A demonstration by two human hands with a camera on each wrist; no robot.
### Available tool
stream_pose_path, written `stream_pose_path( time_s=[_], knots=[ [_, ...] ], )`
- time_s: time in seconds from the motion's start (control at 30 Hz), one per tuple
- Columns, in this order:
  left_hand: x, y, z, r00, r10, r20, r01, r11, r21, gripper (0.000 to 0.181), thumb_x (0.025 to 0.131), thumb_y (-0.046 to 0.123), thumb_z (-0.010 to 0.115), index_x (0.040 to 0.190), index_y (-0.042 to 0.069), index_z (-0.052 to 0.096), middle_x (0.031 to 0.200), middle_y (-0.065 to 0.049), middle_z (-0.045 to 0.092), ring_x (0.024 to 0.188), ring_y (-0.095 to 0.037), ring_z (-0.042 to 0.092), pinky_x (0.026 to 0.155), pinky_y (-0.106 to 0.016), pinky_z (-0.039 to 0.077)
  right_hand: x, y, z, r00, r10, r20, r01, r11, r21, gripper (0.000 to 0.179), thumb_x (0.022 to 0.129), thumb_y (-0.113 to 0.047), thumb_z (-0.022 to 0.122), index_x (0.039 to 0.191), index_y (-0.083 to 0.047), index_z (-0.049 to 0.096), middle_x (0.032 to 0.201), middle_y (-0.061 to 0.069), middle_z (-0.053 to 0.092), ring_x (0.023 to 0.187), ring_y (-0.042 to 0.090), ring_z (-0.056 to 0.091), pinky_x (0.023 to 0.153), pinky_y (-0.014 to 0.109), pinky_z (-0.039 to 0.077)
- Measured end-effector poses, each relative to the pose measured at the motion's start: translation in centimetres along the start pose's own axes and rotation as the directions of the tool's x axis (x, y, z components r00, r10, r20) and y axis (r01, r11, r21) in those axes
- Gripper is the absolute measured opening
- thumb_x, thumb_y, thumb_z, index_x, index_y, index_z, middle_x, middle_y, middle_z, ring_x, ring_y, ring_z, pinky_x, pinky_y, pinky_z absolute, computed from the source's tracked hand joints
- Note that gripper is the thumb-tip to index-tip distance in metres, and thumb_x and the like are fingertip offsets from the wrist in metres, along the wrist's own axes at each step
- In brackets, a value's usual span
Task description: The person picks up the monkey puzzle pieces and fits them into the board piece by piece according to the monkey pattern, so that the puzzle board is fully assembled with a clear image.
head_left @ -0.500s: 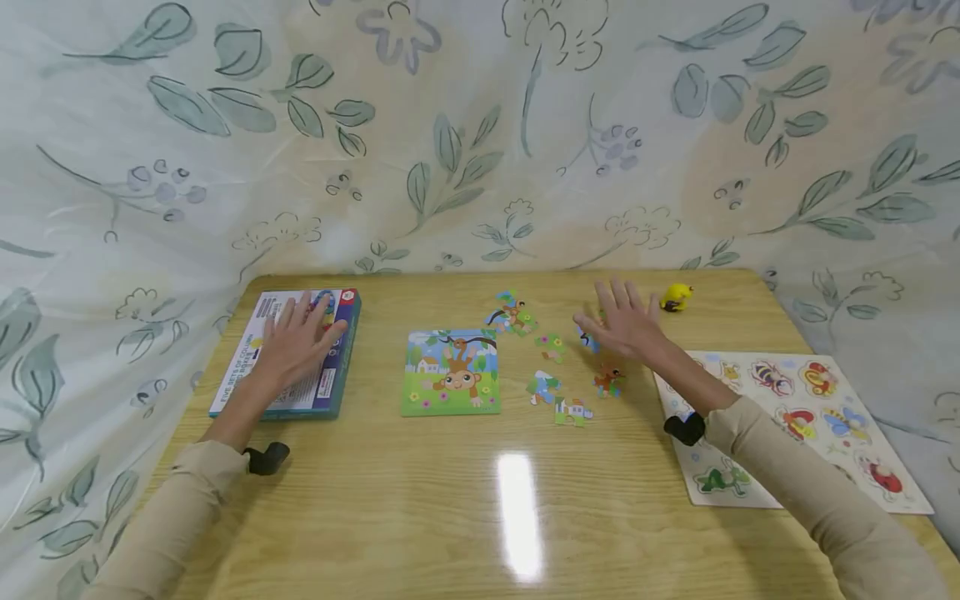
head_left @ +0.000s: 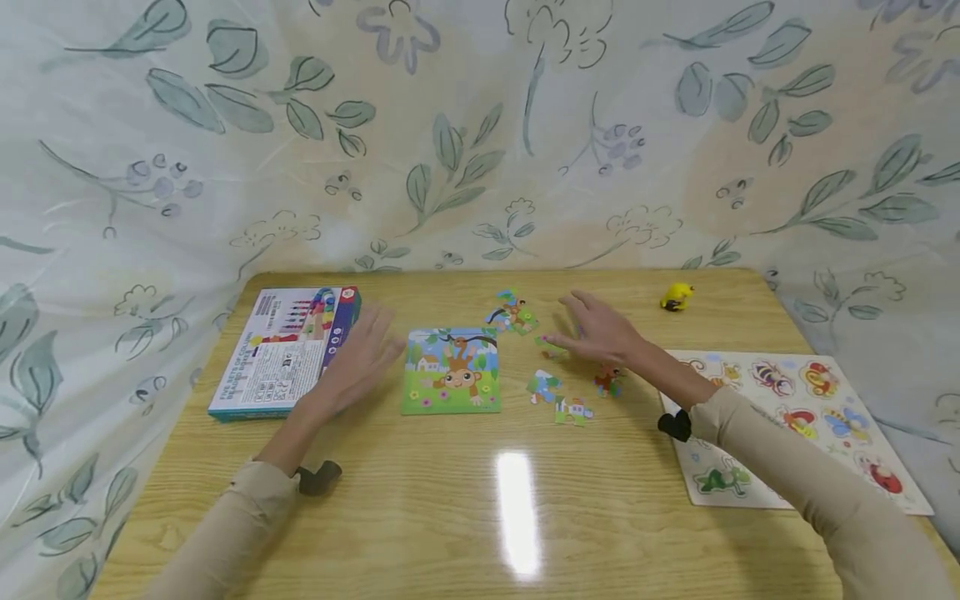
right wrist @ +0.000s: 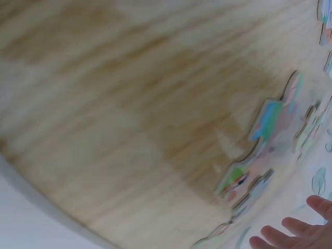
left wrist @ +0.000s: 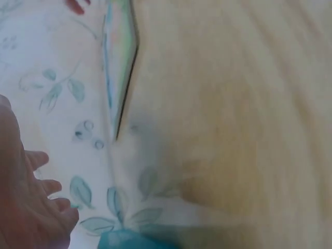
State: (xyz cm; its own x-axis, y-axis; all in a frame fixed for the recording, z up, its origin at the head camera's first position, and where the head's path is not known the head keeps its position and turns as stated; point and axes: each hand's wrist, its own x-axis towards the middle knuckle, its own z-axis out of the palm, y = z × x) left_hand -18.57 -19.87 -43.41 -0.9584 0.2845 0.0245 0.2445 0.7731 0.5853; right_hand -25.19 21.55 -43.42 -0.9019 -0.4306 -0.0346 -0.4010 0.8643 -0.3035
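In the head view, a square monkey puzzle (head_left: 451,372) lies on the table between my two hands. My left hand (head_left: 358,360), slightly blurred, hovers between it and a boxed set (head_left: 273,358), fingers extended and holding nothing. My right hand (head_left: 600,333) is over the loose puzzle pieces, fingers spread, partly covering a green piece with a pink flower (head_left: 553,350). Around it lie a brown-bird piece (head_left: 607,381), a blue and white piece (head_left: 542,385), a house piece (head_left: 573,411) and a joined cluster of pieces (head_left: 512,314). In the right wrist view, my right fingers (right wrist: 295,226) look straight.
A yellow toy figure (head_left: 677,297) stands at the back right. A white insect peg board (head_left: 806,417) lies at the right, partly under my right forearm. A floral cloth (head_left: 480,167) hangs behind the wooden table (head_left: 420,500).
My left hand has moved right, off the box toward the monkey puzzle. My right hand has shifted left over the loose pieces. The objects lie where they were.
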Motion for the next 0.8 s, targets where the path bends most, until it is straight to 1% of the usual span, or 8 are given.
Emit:
stream_pose_path(
  time_s=[0.07, 0.17, 0.27, 0.4, 0.5, 0.6, 0.67, 0.8],
  knots=[
    [0.1, 0.1, 0.6, 1.0, -0.002, 0.004, 0.002, 1.0, -0.022, 0.069, 0.101, 0.057, 0.03, 0.157, 0.023, 0.01, 0.165, -0.006, -0.003, 0.153, -0.032, -0.001, 0.12, -0.063, 0.007, 0.2, -0.6, 0.0, 1.0, -0.021, 0.002, 0.021, 1.0, 0.005, 0.085, 0.087, -0.061, 0.059, 0.147, -0.005, 0.037, 0.155, 0.026, 0.028, 0.137, 0.049, 0.036, 0.105, 0.064, 0.04],
    [0.2, 0.1, 1.2, 1.0, 0.005, 0.003, -0.004, 0.999, -0.043, 0.07, 0.1, 0.058, 0.03, 0.157, 0.021, 0.012, 0.165, -0.008, -0.003, 0.152, -0.035, 0.001, 0.118, -0.067, 0.007, 0.3, -1.1, 0.0, 0.998, -0.06, 0.007, 0.06, 0.998, 0.001, 0.082, 0.088, -0.059, 0.059, 0.146, -0.005, 0.039, 0.154, 0.026, 0.03, 0.137, 0.048, 0.036, 0.106, 0.064, 0.039],
    [0.3, 0.1, 1.6, 1.0, 0.01, -0.012, -0.011, 0.999, -0.05, 0.067, 0.102, 0.052, 0.032, 0.157, 0.018, 0.014, 0.165, -0.012, -0.001, 0.152, -0.037, 0.004, 0.117, -0.068, 0.008, 0.2, -1.3, 0.3, 0.996, -0.083, 0.017, 0.083, 0.997, 0.001, 0.081, 0.089, -0.06, 0.057, 0.146, -0.005, 0.039, 0.153, 0.026, 0.032, 0.137, 0.048, 0.035, 0.107, 0.065, 0.038],
    [0.2, -0.1, 1.9, 1.0, -0.013, -0.013, 0.012, 0.998, -0.068, 0.066, 0.103, 0.047, 0.034, 0.157, 0.02, 0.009, 0.165, -0.014, -0.002, 0.151, -0.039, 0.003, 0.116, -0.07, 0.009, -0.3, -1.5, 0.8, 0.995, -0.101, 0.017, 0.102, 0.995, -0.009, 0.08, 0.089, -0.061, 0.055, 0.144, -0.004, 0.042, 0.151, 0.026, 0.036, 0.136, 0.047, 0.038, 0.108, 0.063, 0.037],
    [0.1, -0.3, 2.2, 0.999, -0.034, -0.006, 0.034, 0.996, -0.086, 0.067, 0.103, 0.046, 0.035, 0.158, 0.022, 0.006, 0.164, -0.016, -0.003, 0.151, -0.04, 0.003, 0.115, -0.071, 0.009, -0.7, -1.3, 1.0, 0.992, -0.123, -0.002, 0.123, 0.992, -0.01, 0.077, 0.089, -0.058, 0.057, 0.142, -0.003, 0.046, 0.149, 0.027, 0.04, 0.135, 0.048, 0.039, 0.108, 0.063, 0.037],
    [-0.1, -0.5, 2.3, 0.999, -0.048, -0.009, 0.047, 0.993, -0.111, 0.067, 0.102, 0.046, 0.036, 0.158, 0.022, 0.008, 0.164, -0.015, -0.001, 0.151, -0.04, 0.003, 0.115, -0.071, 0.01, -1.4, -1.0, 1.1, 0.991, -0.131, -0.018, 0.131, 0.991, -0.001, 0.074, 0.09, -0.055, 0.059, 0.141, -0.003, 0.047, 0.148, 0.026, 0.04, 0.135, 0.047, 0.039, 0.109, 0.063, 0.036],
    [-0.3, -0.6, 2.4, 0.999, -0.046, -0.019, 0.044, 0.991, -0.123, 0.066, 0.102, 0.045, 0.037, 0.158, 0.02, 0.01, 0.164, -0.016, 0.001, 0.151, -0.039, 0.004, 0.115, -0.071, 0.011, -1.9, -0.7, 1.0, 0.991, -0.132, -0.026, 0.132, 0.991, 0.0, 0.073, 0.089, -0.053, 0.06, 0.141, -0.002, 0.047, 0.148, 0.026, 0.041, 0.135, 0.047, 0.039, 0.108, 0.063, 0.037],
    [-0.5, -1.2, 2.8, 0.999, -0.025, -0.02, 0.022, 0.99, -0.141, 0.067, 0.103, 0.046, 0.036, 0.157, 0.015, 0.012, 0.164, -0.016, 0.004, 0.151, -0.038, 0.006, 0.117, -0.067, 0.01, -3.4, 0.0, 1.0, 0.99, -0.139, -0.035, 0.138, 0.99, -0.028, 0.074, 0.089, -0.051, 0.062, 0.141, 0.0, 0.045, 0.146, 0.026, 0.042, 0.133, 0.046, 0.041, 0.108, 0.062, 0.038]
  ],
)
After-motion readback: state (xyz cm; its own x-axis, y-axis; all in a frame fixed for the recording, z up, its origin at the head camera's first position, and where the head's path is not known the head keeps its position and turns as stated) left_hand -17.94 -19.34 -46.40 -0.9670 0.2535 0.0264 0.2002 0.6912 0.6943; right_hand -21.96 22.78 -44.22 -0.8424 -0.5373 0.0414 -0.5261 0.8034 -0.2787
